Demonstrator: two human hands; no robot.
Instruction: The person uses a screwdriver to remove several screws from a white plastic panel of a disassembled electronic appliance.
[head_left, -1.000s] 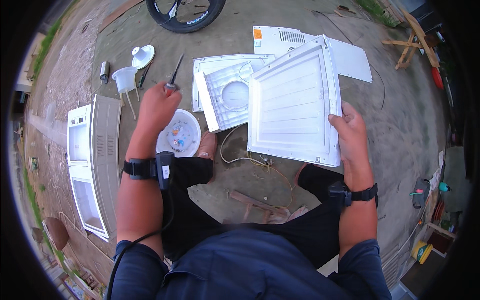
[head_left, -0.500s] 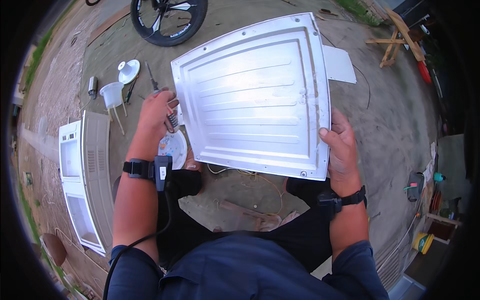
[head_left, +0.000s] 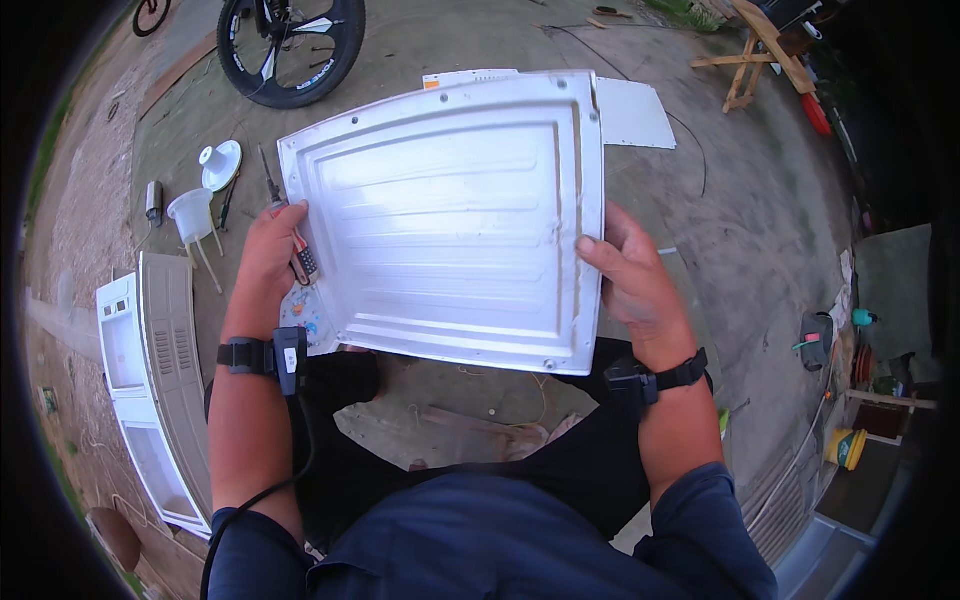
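Observation:
A white ribbed panel (head_left: 440, 220), with small holes along its border, is held up in front of me above my knees. On its right edge my right hand (head_left: 635, 280) is closed, the thumb on the face and the fingers behind. At the left edge my left hand (head_left: 266, 248) is closed round a screwdriver (head_left: 304, 262) with a red and dark handle, its thin shaft pointing up and away. That hand's thumb also presses the panel's edge; its other fingers are partly hidden. A white round dish (head_left: 303, 315) with small bits in it lies below, partly covered by the panel.
To my left stands a white washing-machine casing (head_left: 168, 335). Beyond it are a legged white plastic tub (head_left: 190, 216), a white disc with a hub (head_left: 220, 166) and a metal cylinder (head_left: 153, 202). A bicycle wheel (head_left: 335, 45), a white sheet (head_left: 640, 115) and a wooden stand (head_left: 748, 58) lie farther off.
The panel has moved left and slightly down in the picture, together with both hands. Its top has tipped away, baring another white piece behind it. The left thumb now lies on the panel's edge.

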